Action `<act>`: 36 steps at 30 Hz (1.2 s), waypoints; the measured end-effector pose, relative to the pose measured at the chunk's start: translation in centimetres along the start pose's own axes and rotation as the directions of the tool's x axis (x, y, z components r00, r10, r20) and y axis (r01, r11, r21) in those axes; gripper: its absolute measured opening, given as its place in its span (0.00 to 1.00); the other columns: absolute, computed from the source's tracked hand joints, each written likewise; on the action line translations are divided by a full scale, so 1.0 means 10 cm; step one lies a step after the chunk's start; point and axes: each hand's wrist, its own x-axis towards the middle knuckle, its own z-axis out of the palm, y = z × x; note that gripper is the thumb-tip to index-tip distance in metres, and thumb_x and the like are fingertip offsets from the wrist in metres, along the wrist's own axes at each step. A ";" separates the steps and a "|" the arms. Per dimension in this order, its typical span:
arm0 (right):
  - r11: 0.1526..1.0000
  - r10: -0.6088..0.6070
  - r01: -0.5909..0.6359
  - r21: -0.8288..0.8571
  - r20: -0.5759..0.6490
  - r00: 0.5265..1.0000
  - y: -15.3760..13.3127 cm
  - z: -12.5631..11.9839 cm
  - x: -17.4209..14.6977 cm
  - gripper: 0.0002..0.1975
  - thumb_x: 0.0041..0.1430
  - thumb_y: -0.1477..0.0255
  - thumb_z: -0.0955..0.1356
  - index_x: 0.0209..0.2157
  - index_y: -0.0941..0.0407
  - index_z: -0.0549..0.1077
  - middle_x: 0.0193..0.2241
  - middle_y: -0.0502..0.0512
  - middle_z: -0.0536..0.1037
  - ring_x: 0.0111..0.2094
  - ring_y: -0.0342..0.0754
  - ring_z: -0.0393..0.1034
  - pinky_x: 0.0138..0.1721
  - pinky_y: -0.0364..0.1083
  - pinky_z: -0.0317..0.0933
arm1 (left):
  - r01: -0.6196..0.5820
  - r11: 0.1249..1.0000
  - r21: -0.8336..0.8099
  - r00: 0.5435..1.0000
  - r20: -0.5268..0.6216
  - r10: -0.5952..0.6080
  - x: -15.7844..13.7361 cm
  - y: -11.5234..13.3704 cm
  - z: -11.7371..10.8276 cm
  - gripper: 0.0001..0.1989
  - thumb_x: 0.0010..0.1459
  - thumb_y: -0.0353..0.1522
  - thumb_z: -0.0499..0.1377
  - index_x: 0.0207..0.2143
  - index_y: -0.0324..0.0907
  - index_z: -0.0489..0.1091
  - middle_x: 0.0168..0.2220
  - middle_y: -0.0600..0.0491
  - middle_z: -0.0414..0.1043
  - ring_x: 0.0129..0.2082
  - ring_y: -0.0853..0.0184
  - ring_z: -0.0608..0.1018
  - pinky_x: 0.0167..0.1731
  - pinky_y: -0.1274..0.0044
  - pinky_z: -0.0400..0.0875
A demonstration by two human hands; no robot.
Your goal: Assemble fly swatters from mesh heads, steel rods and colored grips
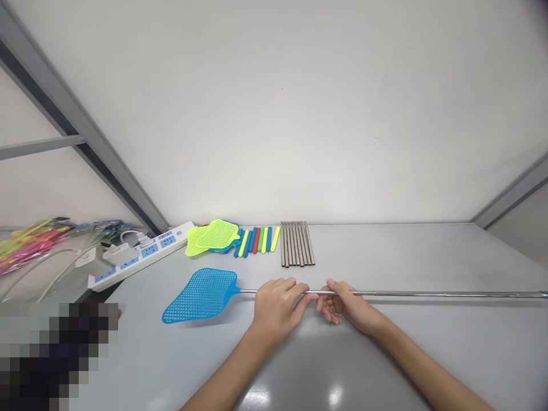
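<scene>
A fly swatter with a blue mesh head (201, 297) and a long, extended metal rod (406, 294) lies sideways across my view, its head to the left. My left hand (280, 302) is closed around the thin rod a little right of the blue head. Just beside it, my right hand (345, 302) pinches the same rod between thumb and fingers, its lower fingers curled loosely beneath. Toward the right edge the rod gets thicker, and a bit of blue shows at its far end (544, 294).
Yellow and blue swatter heads (216, 234) are piled at the back, beside several coloured handles (257, 241) and a row of metal rods (297, 244). A white power strip (149, 251) with plugs stands left, near bagged colourful items (38, 242). A grey frame post (98, 142) rises behind.
</scene>
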 end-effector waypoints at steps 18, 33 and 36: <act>0.999 0.051 -0.051 -0.005 0.038 0.998 0.06 0.03 0.01 0.27 0.58 0.59 0.52 0.26 0.64 0.71 0.16 0.53 0.67 0.16 0.39 0.57 0.18 0.41 0.48 | -0.012 1.000 -0.005 0.998 0.059 0.012 -0.02 0.04 -0.02 0.10 0.56 0.37 0.47 0.30 0.49 0.68 0.21 0.59 0.68 0.21 0.71 0.69 0.23 0.77 0.52; 0.998 0.057 -0.057 0.001 0.037 0.998 0.10 0.02 0.05 0.26 0.57 0.58 0.52 0.26 0.63 0.70 0.17 0.53 0.67 0.16 0.39 0.57 0.17 0.40 0.48 | -0.093 0.995 -0.018 0.982 0.162 0.095 -0.01 0.02 0.00 0.09 0.53 0.27 0.48 0.29 0.47 0.67 0.21 0.57 0.66 0.24 0.71 0.68 0.24 0.78 0.53; 0.998 0.057 -0.058 0.017 0.027 0.998 0.10 0.03 0.05 0.26 0.57 0.59 0.52 0.26 0.63 0.70 0.17 0.53 0.67 0.16 0.39 0.57 0.17 0.40 0.48 | -0.094 0.995 -0.026 0.982 0.160 0.097 -0.01 0.01 0.00 0.09 0.54 0.28 0.48 0.31 0.47 0.66 0.22 0.57 0.66 0.24 0.71 0.68 0.24 0.77 0.53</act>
